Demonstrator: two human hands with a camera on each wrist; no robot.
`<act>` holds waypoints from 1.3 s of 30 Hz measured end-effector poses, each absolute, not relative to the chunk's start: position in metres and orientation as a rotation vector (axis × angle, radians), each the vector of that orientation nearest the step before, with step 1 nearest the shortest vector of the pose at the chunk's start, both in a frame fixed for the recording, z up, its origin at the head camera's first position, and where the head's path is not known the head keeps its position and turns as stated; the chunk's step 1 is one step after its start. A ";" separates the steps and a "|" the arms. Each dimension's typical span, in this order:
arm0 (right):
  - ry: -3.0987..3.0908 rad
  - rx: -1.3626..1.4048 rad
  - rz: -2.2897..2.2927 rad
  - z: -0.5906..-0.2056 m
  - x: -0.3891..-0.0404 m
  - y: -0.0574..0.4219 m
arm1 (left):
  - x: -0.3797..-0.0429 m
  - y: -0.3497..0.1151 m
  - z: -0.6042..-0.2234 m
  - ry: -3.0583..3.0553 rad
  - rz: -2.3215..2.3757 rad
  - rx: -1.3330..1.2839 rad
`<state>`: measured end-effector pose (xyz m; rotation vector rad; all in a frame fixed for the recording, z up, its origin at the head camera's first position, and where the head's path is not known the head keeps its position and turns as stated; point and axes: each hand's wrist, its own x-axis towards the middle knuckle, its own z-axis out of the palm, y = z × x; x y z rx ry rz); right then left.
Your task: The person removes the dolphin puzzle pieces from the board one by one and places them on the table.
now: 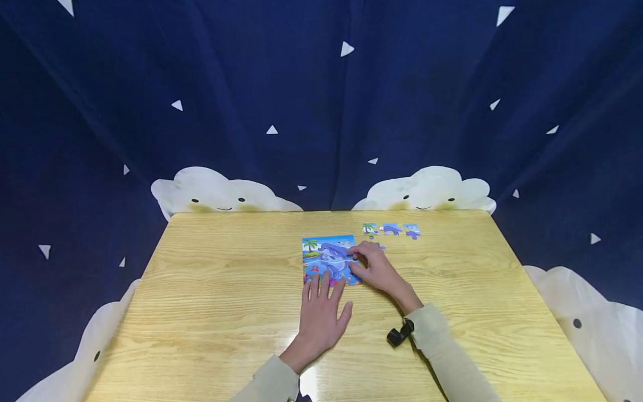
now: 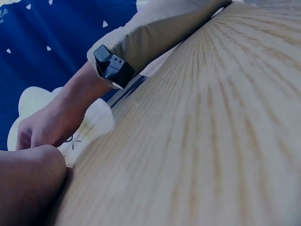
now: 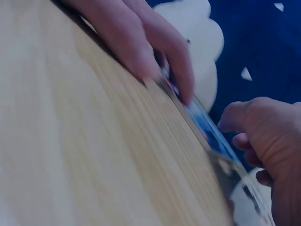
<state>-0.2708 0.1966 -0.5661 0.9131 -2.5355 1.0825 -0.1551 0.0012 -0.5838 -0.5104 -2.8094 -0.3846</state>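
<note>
A square dolphin picture puzzle [image 1: 329, 261] with a palm tree lies flat on the wooden table. My left hand [image 1: 321, 318] rests palm down, its straight fingertips on the puzzle's lower edge. From the right, my right hand [image 1: 377, 268] reaches onto the puzzle's right side, index finger and thumb bent and apart over it. Whether they pinch a piece is hidden. Beyond that hand lie several loose pieces: a palm tree piece [image 1: 369, 228], a dolphin piece [image 1: 391, 229] and a blue and purple piece [image 1: 412, 231]. The right wrist view shows the puzzle [image 3: 207, 129] edge-on between both hands.
A piece [image 1: 380, 246] lies partly behind the right hand. The light wood table [image 1: 211, 296] spreads around the puzzle. At its back hangs a dark blue curtain [image 1: 301, 84] with white triangles and smiling clouds [image 1: 427, 190]. A small black camera [image 1: 397, 336] is strapped to the right wrist.
</note>
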 end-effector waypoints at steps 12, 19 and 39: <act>-2.790 0.898 0.732 -0.561 -0.267 0.158 | -0.152 0.001 -0.587 -2.828 -0.343 -0.491; -2.808 0.803 0.699 -0.565 -0.265 0.154 | -0.151 0.000 -0.587 -2.784 -0.364 -0.513; -2.876 0.770 0.857 -0.568 -0.275 0.159 | -0.155 0.000 -0.589 -2.806 -0.381 -0.511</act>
